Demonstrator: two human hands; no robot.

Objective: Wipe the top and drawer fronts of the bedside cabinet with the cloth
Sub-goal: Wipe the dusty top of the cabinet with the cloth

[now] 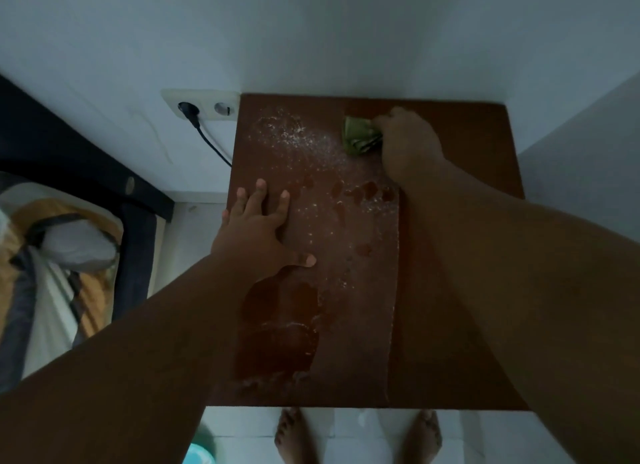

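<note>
Both forearms are reaching out over the cabinet top, with bare feet showing on the floor just past its near edge; the left hand is lying flat near the left edge, fingers spread and straight, its grip holding nothing, seemingly bracing; the right hand is curling its grip round the bunched green cloth, pressing it down near the back edge, right of centre; white powder is lying scattered to the left of the cloth, and dark wet-looking smears are sitting nearer the front; the drawer fronts are not showing from here, so I am judging only part of the top to be done; as for risks, dragging the cloth leftward may be pushing powder off the left edge toward the socket and its cable, or onto the floor; dry powder meeting the smears may be turning to paste and streaking; the wadded cloth is offering a small face, so strips may be getting missed; the left hand is covering a patch that will be needing a pass too
</note>
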